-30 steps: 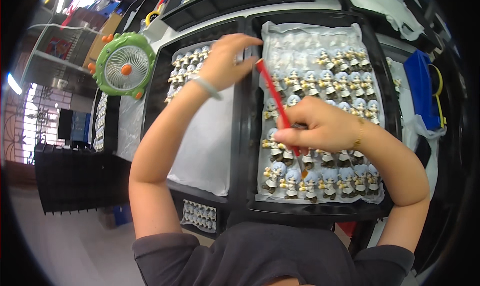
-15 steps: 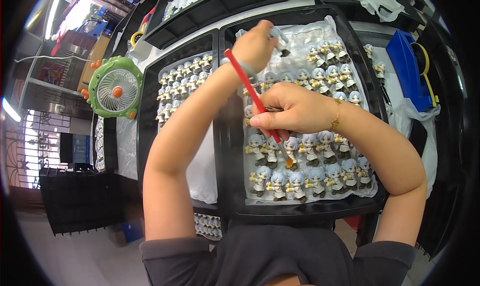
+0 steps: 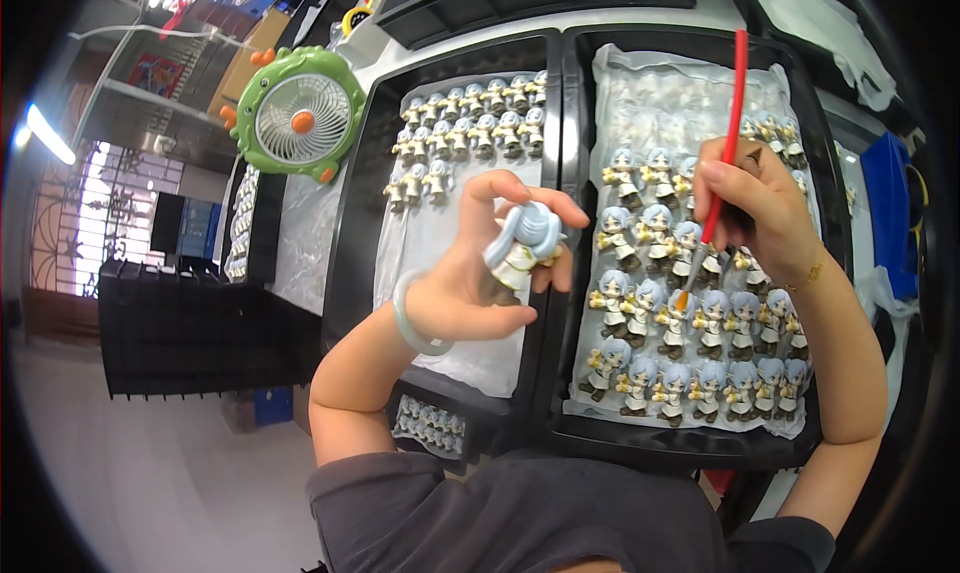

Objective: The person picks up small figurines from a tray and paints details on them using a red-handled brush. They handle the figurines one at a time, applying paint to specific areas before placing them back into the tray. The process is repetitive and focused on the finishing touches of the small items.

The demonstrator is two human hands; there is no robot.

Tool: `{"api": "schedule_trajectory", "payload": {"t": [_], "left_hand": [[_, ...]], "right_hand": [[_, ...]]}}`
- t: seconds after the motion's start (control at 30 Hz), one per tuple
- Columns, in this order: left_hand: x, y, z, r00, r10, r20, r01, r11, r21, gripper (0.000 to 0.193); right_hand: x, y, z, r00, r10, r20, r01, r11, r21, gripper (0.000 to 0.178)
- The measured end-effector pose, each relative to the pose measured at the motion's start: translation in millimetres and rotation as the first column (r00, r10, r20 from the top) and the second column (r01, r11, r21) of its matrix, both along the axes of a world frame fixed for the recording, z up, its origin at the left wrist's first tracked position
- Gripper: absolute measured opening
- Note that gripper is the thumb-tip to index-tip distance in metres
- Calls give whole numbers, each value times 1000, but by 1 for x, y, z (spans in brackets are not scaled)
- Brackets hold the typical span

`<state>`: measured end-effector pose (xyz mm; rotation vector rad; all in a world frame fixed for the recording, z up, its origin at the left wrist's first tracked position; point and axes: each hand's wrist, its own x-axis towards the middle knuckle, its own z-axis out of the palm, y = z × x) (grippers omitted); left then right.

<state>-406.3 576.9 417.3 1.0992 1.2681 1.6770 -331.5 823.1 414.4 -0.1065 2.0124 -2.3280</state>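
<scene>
My left hand [image 3: 455,288], with a pale bangle at the wrist, holds a small figurine [image 3: 526,235] over the gap between two trays. The figurine has light blue hair and a white outfit, and its back faces me. My fingers curl around it while the thumb sticks out below. In my right hand [image 3: 765,205] is a slim paintbrush [image 3: 737,103] with a red handle. Its orange-brown bristles point down, over the rows of similar figurines [image 3: 712,318] in the right tray. Whether the bristles touch one cannot be made out.
The right black tray [image 3: 680,451] is lined with wrinkled white sheeting. Another black tray [image 3: 352,213] at left has figurines in its far rows. A green fan [image 3: 303,121] stands beyond its left edge. At far right is a blue holder [image 3: 890,213].
My left hand has come back from the far end of the right tray with the figurine, now over the trays' gap. My right hand still holds the brush, its handle now more upright. The view has shifted.
</scene>
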Motion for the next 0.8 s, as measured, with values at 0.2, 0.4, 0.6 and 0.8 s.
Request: {"api": "schedule_trajectory", "payload": {"t": [0.2, 0.4, 0.6, 0.8], "left_hand": [[1, -2, 0, 986, 64, -153, -65, 998, -7, 73], [1, -8, 5, 937, 64, -344, -141, 969, -204, 71], [10, -4, 20, 535, 130, -835, -443, 884, -146, 61], [11, -4, 18, 211, 112, -971, -553, 833, -24, 54]], "right_hand": [[-4, 3, -6, 1000, -12, -9, 13, 1000, 23, 28], [-5, 1, -5, 999, -48, -22, 49, 997, 58, 30], [-4, 1, -2, 997, -62, -41, 66, 994, 84, 30], [-4, -1, -4, 996, -77, -53, 81, 994, 79, 31]]}}
